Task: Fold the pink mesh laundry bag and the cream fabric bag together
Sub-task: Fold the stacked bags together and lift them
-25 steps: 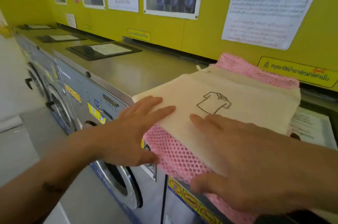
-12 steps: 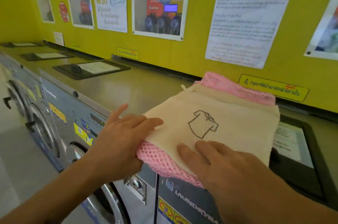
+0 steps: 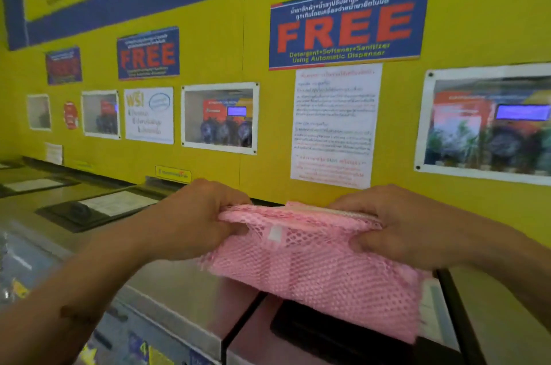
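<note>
**Desk:** What does the frame show, starting from the bags?

**Caption writer:** A pink mesh laundry bag [image 3: 313, 263] is held lifted above a steel counter [image 3: 185, 293] formed by the washing-machine tops, its lower part draping toward 5 o'clock over a dark lid panel [image 3: 328, 332]. A thin strip of the cream fabric bag [image 3: 337, 211] peeks from the top edge at 12 o'clock; the rest is hidden behind or within the mesh.

**Desk:** And the hands?

**Caption writer:** The left hand [image 3: 193, 221], at 9 o'clock of the bundle, is curled closed, pinching the upper left edge. The right hand [image 3: 402, 227], at 3 o'clock, is likewise closed on the upper right edge, thumb in front. Gripping both ends together probably keeps the two layers aligned, so the pair can be doubled as one piece.

**Desk:** How does the fabric look?

**Caption writer:** Open honeycomb netting, soft and slack, with a small white tag [image 3: 275, 233] near the top. Beyond, at 12 o'clock, a yellow wall [image 3: 262, 126] carries a blue "FREE" sign [image 3: 346, 28].
</note>
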{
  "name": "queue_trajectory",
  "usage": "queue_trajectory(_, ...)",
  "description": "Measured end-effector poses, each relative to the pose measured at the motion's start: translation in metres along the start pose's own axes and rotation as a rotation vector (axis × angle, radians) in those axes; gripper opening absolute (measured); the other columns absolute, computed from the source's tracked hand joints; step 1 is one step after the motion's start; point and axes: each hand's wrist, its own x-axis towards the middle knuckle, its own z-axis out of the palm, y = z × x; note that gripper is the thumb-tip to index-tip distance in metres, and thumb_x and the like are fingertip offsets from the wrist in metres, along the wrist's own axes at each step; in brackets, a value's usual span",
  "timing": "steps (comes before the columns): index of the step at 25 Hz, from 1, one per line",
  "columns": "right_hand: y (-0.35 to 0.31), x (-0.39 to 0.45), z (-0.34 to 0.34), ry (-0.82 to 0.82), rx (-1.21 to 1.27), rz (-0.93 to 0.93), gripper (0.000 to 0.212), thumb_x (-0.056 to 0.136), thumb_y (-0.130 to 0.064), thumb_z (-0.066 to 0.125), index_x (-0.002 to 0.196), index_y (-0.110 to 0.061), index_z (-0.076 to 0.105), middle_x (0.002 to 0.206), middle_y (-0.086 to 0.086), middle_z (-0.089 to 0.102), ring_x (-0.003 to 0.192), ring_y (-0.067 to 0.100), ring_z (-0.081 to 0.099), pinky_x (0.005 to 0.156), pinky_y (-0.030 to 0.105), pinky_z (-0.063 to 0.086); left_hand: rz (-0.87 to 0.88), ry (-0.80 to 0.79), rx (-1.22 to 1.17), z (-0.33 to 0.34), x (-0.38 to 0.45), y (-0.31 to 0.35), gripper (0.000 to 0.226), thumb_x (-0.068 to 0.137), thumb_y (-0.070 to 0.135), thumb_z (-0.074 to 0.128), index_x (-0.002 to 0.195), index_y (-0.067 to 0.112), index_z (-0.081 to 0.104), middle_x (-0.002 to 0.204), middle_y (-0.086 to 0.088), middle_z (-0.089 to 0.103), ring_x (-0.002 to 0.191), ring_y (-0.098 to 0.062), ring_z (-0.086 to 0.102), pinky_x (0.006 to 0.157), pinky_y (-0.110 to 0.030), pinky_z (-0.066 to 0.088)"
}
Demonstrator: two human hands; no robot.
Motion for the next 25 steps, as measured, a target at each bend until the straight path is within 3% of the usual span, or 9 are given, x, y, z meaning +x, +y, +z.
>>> queue_trajectory(3, 0.019, 0.021, -0.009, -0.032, -0.013, 0.1, 0.023, 0.083, -0.018, 0.069, 0.1, -0.033, 0.067, 0.107, -0.019, 0.066, 0.102, 0.003, 0.06, 0.09, 0.031, 0.049, -0.033, -0.027, 0.005, 0.012, 0.054, -0.016, 0.015, 0.086, 0.026, 0.068, 0.099, 0.032, 0.07, 0.096, 0.016, 0.07, 0.09, -0.003, 0.061, 0.077, -0.03, 0.047)
queue_trajectory(9, 0.073, 0.074, -0.015, -0.094, -0.166, 0.338, 0.038, 0.076, -0.02, 0.069, 0.113, -0.025, 0.063, 0.115, -0.007, 0.059, 0.106, 0.019, 0.056, 0.089, 0.036, 0.048, -0.144, -0.033, -0.07, 0.046, 0.138, -0.031, 0.015, 0.084, 0.027, 0.069, 0.07, 0.03, 0.067, 0.077, 0.007, 0.069, 0.079, -0.017, 0.066, 0.068, -0.031, 0.05)
queue_trajectory(11, 0.091, 0.089, -0.012, -0.094, -0.177, 0.394, 0.042, 0.075, -0.019, 0.07, 0.116, -0.021, 0.064, 0.117, -0.004, 0.06, 0.105, 0.02, 0.056, 0.085, 0.034, 0.048, -0.238, 0.026, 0.035, 0.064, 0.156, -0.034, 0.009, 0.084, 0.032, 0.065, 0.092, 0.033, 0.068, 0.099, 0.007, 0.068, 0.095, -0.019, 0.064, 0.086, -0.038, 0.05)
queue_trajectory(13, 0.109, 0.1, -0.003, -0.063, -0.144, 0.484, 0.042, 0.077, -0.017, 0.07, 0.118, -0.021, 0.063, 0.124, 0.001, 0.059, 0.108, 0.022, 0.055, 0.087, 0.036, 0.049, -0.257, 0.132, 0.315, 0.087, 0.162, -0.031, 0.037, 0.084, 0.028, 0.06, 0.12, 0.034, 0.057, 0.121, 0.005, 0.055, 0.113, -0.021, 0.053, 0.099, -0.044, 0.039)
queue_trajectory(16, 0.129, 0.103, 0.027, 0.042, -0.342, 0.588, 0.042, 0.083, -0.022, 0.061, 0.125, -0.022, 0.053, 0.128, 0.004, 0.057, 0.109, 0.024, 0.055, 0.091, 0.038, 0.048, -0.154, 0.266, 0.332, 0.123, 0.151, -0.006, 0.035, 0.084, 0.026, 0.051, 0.119, 0.027, 0.053, 0.123, 0.001, 0.05, 0.114, -0.022, 0.048, 0.096, -0.042, 0.035)
queue_trajectory(18, 0.132, 0.102, 0.046, 0.237, -0.638, 0.495, 0.039, 0.086, -0.026, 0.053, 0.124, -0.02, 0.05, 0.123, 0.006, 0.056, 0.11, 0.028, 0.053, 0.093, 0.043, 0.042, -0.248, 0.063, 0.249, 0.144, 0.14, 0.005, 0.04, 0.088, 0.042, 0.041, 0.121, 0.024, 0.052, 0.13, -0.004, 0.051, 0.118, -0.026, 0.048, 0.099, -0.045, 0.036)
queue_trajectory(20, 0.128, 0.105, 0.066, 0.306, -0.634, 0.334, 0.033, 0.086, -0.026, 0.05, 0.118, -0.02, 0.056, 0.116, 0.007, 0.058, 0.109, 0.029, 0.053, 0.093, 0.043, 0.04, -0.421, -0.277, 0.212, 0.167, 0.133, -0.002, 0.069, 0.085, 0.063, 0.031, 0.142, 0.025, 0.038, 0.152, -0.011, 0.033, 0.137, -0.034, 0.032, 0.11, -0.054, 0.024)
queue_trajectory(22, 0.129, 0.106, 0.082, 0.132, -0.45, 0.26, 0.034, 0.09, -0.031, 0.045, 0.12, -0.023, 0.06, 0.122, 0.005, 0.06, 0.115, 0.027, 0.052, 0.097, 0.045, 0.041, -0.457, -0.443, 0.215, 0.179, 0.125, -0.013, 0.084, 0.082, 0.074, 0.022, 0.153, 0.029, 0.015, 0.163, -0.012, 0.008, 0.148, -0.036, 0.006, 0.114, -0.062, 0.005)
queue_trajectory(25, 0.145, 0.105, 0.097, -0.191, -0.275, 0.432, 0.052, 0.096, -0.049, 0.036, 0.144, -0.031, 0.042, 0.152, 0.002, 0.041, 0.138, 0.028, 0.038, 0.112, 0.049, 0.031, -0.424, -0.455, 0.19, 0.186, 0.12, -0.028, 0.084, 0.083, 0.076, 0.019, 0.154, 0.033, 0.002, 0.165, -0.007, -0.004, 0.15, -0.03, -0.005, 0.116, -0.062, -0.003)
